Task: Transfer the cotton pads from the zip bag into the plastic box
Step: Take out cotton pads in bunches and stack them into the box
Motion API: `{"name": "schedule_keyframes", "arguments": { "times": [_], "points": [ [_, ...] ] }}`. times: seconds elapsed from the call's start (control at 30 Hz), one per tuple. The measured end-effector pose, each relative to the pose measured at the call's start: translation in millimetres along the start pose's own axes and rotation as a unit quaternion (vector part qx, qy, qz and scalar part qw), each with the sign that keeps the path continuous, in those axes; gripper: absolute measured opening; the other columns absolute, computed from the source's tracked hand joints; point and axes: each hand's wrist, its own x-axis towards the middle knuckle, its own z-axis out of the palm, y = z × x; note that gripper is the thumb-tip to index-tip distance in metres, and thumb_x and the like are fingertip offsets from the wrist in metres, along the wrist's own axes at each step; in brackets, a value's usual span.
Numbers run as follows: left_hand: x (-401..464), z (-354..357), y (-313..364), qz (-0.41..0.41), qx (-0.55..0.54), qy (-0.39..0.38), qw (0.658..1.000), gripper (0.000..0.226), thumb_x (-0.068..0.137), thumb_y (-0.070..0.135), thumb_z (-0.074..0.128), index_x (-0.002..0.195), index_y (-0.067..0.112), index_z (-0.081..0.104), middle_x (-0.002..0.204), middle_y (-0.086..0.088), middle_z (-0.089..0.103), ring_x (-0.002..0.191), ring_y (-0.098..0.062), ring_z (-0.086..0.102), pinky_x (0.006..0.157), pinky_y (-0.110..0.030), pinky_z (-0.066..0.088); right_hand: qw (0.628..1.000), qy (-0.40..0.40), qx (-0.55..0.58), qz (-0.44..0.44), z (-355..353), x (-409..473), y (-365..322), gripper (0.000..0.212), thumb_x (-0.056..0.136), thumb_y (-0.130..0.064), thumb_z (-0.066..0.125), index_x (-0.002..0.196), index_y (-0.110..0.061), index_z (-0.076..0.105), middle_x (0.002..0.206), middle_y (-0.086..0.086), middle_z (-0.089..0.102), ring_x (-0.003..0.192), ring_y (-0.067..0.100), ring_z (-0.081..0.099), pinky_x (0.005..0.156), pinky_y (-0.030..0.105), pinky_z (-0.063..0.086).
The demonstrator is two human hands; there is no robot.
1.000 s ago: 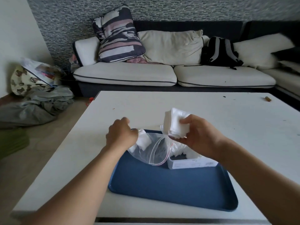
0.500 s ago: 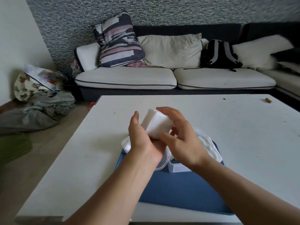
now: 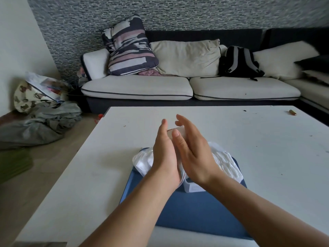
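Over on the left of the blue plastic tray (image 3: 195, 211), the crumpled clear zip bag (image 3: 143, 162) lies slack on the tray's far-left corner, partly spilling onto the white table (image 3: 89, 175), with what look like a few white pads inside it. Just beside it, the left hand (image 3: 164, 152) stands on edge with straight fingers, palm facing right. Between the two palms sits a small stack of white cotton pads (image 3: 175, 131); only its top edge peeks out near the fingertips, so I cannot tell how many are in it or how squarely they sit. The right hand (image 3: 193, 154) mirrors the left, fingers extended and palm facing left, pressing the stack from the other side. So the hands are brought together flat against the stack, neither one curled around it; it looks to me like they are squaring it up.

Further right, and lower, the clear rectangular plastic box (image 3: 193, 188) sits on the tray directly under the wrists, already heaped with a row of white pads (image 3: 226, 163) that runs away to the right and rear. That is the relation that matters: the box lies below and slightly right of the held stack, its long axis seeming to run front-left to back-right, and the right hand is the nearer one to the packed row. I would guess the stack goes down next at the near-left end, where room seems left.
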Motion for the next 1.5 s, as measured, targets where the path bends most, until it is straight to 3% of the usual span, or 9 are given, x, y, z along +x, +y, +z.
{"name": "schedule_keyframes", "arguments": {
  "times": [0.1, 0.37, 0.53, 0.7, 0.93, 1.1, 1.27, 1.4, 1.5],
  "points": [
    [3.0, -0.3, 0.0, 0.023, -0.007, 0.027, 0.999, 0.061, 0.091, 0.067, 0.050, 0.102, 0.012, 0.074, 0.099, -0.008, 0.078, 0.090, -0.021, 0.076, 0.079, -0.032, 0.053, 1.000, -0.021, 0.013, -0.012, 3.8, -1.7, -0.9, 0.048, 0.104, -0.039, 0.042, 0.150, -0.025, 0.037, 0.145, -0.006, 0.048, 0.127, -0.006, 0.045, 0.102, 0.005, 0.033],
    [-3.5, 11.4, 2.5, 0.181, 0.151, 0.100, 0.967, 0.065, 0.076, 0.081, 0.037, 0.097, 0.026, 0.065, 0.106, -0.002, 0.072, 0.104, -0.022, 0.069, 0.099, -0.048, 0.053, 0.972, 0.066, 0.211, 0.082, -7.0, 7.8, -7.1, 0.053, 0.084, -0.025, 0.078, 0.131, -0.024, 0.052, 0.090, 0.004, 0.070, 0.071, 0.004, 0.069, 0.065, 0.017, 0.054],
    [-6.9, 12.5, -0.8, 0.081, 0.072, 0.055, 0.993, 0.065, 0.087, 0.079, 0.041, 0.107, 0.023, 0.068, 0.113, -0.011, 0.073, 0.104, -0.028, 0.072, 0.096, -0.046, 0.056, 0.937, 0.046, 0.277, 0.207, -9.8, 8.0, -3.6, 0.057, 0.077, -0.029, 0.085, 0.126, -0.025, 0.056, 0.108, 0.011, 0.071, 0.085, 0.015, 0.075, 0.072, 0.025, 0.060],
    [-4.0, 12.7, -2.6, 0.143, 0.166, 0.037, 0.975, 0.072, 0.093, 0.078, 0.025, 0.123, 0.026, 0.065, 0.119, -0.004, 0.069, 0.113, -0.023, 0.066, 0.102, -0.045, 0.052, 0.879, -0.057, 0.392, 0.264, -19.8, 10.1, 1.1, 0.055, 0.085, -0.023, 0.076, 0.132, -0.010, 0.050, 0.114, 0.012, 0.070, 0.092, 0.020, 0.073, 0.078, 0.030, 0.060],
    [7.9, 11.2, -10.3, 0.148, 0.261, -0.005, 0.954, 0.098, 0.079, 0.090, 0.021, 0.140, 0.020, 0.050, 0.138, 0.001, 0.057, 0.130, -0.017, 0.052, 0.113, -0.041, 0.040, 0.906, -0.141, 0.324, 0.233, -48.7, 14.9, 12.2, 0.032, 0.084, -0.018, 0.074, 0.106, 0.004, 0.071, 0.091, 0.012, 0.072, 0.085, 0.021, 0.071, 0.074, 0.029, 0.058],
    [16.4, 0.8, -16.8, 0.235, 0.569, -0.024, 0.788, 0.041, 0.103, 0.051, 0.038, 0.086, 0.019, 0.058, 0.078, 0.008, 0.062, 0.079, -0.018, 0.059, 0.067, -0.033, 0.043, 0.911, -0.059, 0.208, 0.350, -82.9, 25.7, 43.3, 0.055, 0.065, -0.018, 0.089, 0.112, 0.004, 0.068, 0.107, 0.020, 0.072, 0.094, 0.029, 0.073, 0.073, 0.037, 0.062],
    [27.3, -16.4, -27.0, 0.228, 0.778, -0.116, 0.574, 0.023, 0.095, 0.019, 0.045, 0.083, 0.017, 0.065, 0.086, -0.004, 0.066, 0.079, -0.030, 0.063, 0.062, -0.035, 0.049, 0.919, -0.052, -0.024, 0.389, -73.2, 22.8, 64.2, 0.035, 0.073, -0.020, 0.086, 0.098, -0.003, 0.067, 0.089, 0.014, 0.069, 0.075, 0.023, 0.070, 0.057, 0.030, 0.060],
    [29.1, -18.9, -34.1, 0.177, 0.819, -0.169, 0.520, 0.025, 0.095, 0.019, 0.045, 0.077, 0.021, 0.062, 0.080, -0.003, 0.061, 0.074, -0.027, 0.060, 0.057, -0.032, 0.042, 0.893, -0.165, -0.145, 0.391, -54.7, 22.8, 58.7, 0.011, 0.068, -0.014, 0.065, 0.077, -0.008, 0.062, 0.071, 0.009, 0.060, 0.063, 0.025, 0.062, 0.064, 0.030, 0.052],
    [33.4, -21.9, -45.4, 0.106, 0.841, -0.186, 0.496, 0.020, 0.093, 0.019, 0.045, 0.090, 0.018, 0.065, 0.088, -0.001, 0.064, 0.081, -0.025, 0.063, 0.068, -0.034, 0.051, 0.885, -0.205, -0.174, 0.381, -44.3, 21.5, 60.1, 0.033, 0.065, -0.014, 0.067, 0.097, -0.006, 0.066, 0.082, 0.009, 0.067, 0.075, 0.026, 0.070, 0.070, 0.036, 0.063]
  ]
}}
